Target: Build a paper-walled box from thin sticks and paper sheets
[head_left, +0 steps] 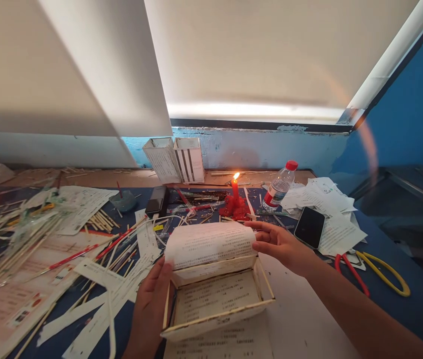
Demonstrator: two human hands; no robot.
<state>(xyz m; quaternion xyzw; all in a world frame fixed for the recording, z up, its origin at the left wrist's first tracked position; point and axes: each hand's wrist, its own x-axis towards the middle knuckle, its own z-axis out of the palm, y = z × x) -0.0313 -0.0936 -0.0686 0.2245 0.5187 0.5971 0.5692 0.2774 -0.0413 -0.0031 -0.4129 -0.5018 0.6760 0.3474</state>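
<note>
The paper box point(217, 299) sits on the bench with left hand point(151, 299) steadying its left wall, right hand point(281, 244) fingers pinching the curled flap point(209, 243); best pressed evenly, clear of the far candle point(235, 192)

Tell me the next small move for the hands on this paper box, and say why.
Probably press the curled printed sheet down over the open paper box: the right hand holds its far edge, the left hand steadies the box's side, and the sheet arches above the rim.
</note>
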